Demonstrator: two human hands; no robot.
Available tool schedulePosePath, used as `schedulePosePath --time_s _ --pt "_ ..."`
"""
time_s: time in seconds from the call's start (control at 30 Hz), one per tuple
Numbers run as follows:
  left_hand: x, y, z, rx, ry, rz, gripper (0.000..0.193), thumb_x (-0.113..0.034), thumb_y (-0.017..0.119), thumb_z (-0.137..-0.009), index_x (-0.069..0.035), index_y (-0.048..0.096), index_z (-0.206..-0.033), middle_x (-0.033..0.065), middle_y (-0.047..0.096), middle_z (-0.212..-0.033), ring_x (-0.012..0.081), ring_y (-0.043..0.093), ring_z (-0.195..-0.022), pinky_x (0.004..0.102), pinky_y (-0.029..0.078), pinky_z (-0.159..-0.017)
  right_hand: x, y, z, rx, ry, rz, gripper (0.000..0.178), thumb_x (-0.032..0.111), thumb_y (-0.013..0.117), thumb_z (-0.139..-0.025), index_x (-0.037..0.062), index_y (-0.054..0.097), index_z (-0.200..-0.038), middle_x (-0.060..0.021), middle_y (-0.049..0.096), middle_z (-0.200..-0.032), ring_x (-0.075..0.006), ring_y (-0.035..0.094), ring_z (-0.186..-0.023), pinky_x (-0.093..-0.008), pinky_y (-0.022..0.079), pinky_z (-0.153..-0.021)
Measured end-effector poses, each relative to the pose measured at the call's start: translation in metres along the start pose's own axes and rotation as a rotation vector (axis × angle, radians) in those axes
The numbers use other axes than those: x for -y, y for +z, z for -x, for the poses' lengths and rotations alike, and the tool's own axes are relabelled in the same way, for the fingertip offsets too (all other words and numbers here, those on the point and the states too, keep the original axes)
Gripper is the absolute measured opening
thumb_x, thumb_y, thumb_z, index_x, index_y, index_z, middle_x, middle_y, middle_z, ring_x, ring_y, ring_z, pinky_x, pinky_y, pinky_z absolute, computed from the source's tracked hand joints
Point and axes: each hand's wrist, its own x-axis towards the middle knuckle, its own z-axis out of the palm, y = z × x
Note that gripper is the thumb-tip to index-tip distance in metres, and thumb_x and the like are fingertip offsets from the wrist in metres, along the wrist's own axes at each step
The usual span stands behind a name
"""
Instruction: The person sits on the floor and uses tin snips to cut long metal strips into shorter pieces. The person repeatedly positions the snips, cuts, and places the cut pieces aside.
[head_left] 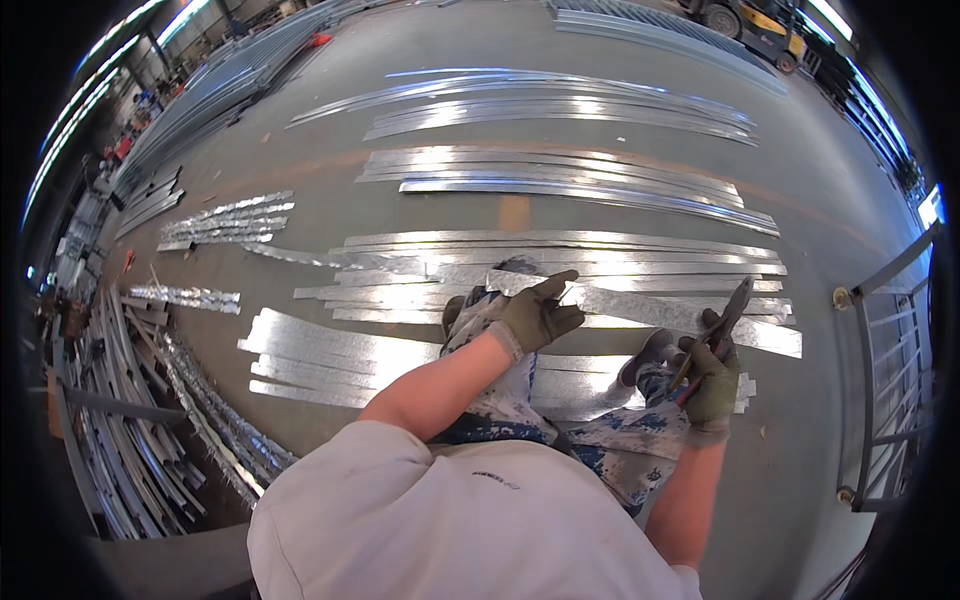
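Shirt (440,540) (dark lettering (496,481)), shears (738,305) in right hand (712,385)

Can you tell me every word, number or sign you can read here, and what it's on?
No words, numbers or signs can be read.
Small dark print on the person's white cotton-like T-shirt: too small and blurred to read.
Long, flat, shiny silver metal strips: no readable text.

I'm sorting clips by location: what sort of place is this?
Probably a metalworking workshop: silvery metal strips lie in rows on the floor, long profiles are stacked far left, and a yellow vehicle stands far right.
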Motion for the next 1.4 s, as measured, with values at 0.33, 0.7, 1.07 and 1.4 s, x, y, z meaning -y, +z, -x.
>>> schedulePosePath --time_s 0.33,0.7,1.07,1.4 --pt "0.009 0.043 0.009 -0.164 0.128 -0.086 0.043 -0.027 0.059 -0.117 -0.020 0.059 -0.160 0.0060 0.074 -0.096 0.0263 0.078 -0.088 0.0479 0.069 -0.094 0.045 0.005 0.003 0.051 0.056 0.021 0.059 0.008 0.071 -0.099 0.0000 0.059 -0.156 -0.0117 0.072 -0.135 -0.0203 0.072 -0.096 -0.0336 0.061 -0.080" --pt "0.046 0.056 0.005 -0.170 0.110 -0.055 0.037 -0.030 0.065 -0.114 -0.018 0.070 -0.149 0.0067 0.070 -0.113 0.0265 0.073 -0.087 0.0442 0.071 -0.086 0.028 -0.040 -0.005 0.036 -0.042 -0.070 0.062 0.003 0.067 -0.104 -0.0023 0.050 -0.163 -0.0125 0.062 -0.156 -0.0190 0.073 -0.109 -0.0328 0.062 -0.087" --pt "0.001 -0.045 0.012 -0.100 0.179 0.272 0.041 -0.039 0.061 -0.114 -0.019 0.065 -0.149 0.0126 0.066 -0.109 0.0340 0.064 -0.122 0.0582 0.052 -0.114 0.024 0.046 0.001 0.116 0.057 -0.006 0.060 0.011 0.072 -0.101 0.0030 0.057 -0.158 -0.0155 0.076 -0.111 -0.0213 0.072 -0.086 -0.0331 0.060 -0.077" --pt "0.028 -0.019 0.017 0.396 0.063 -0.013 0.078 -0.025 0.072 -0.109 -0.023 0.031 -0.175 0.0043 0.078 -0.135 0.0340 0.063 -0.145 0.0572 0.045 -0.126 0.013 0.050 0.002 0.043 0.125 -0.197 0.057 0.000 0.065 -0.102 -0.0011 0.052 -0.158 -0.0215 0.076 -0.112 -0.0303 0.077 -0.095 -0.0441 0.065 -0.088"
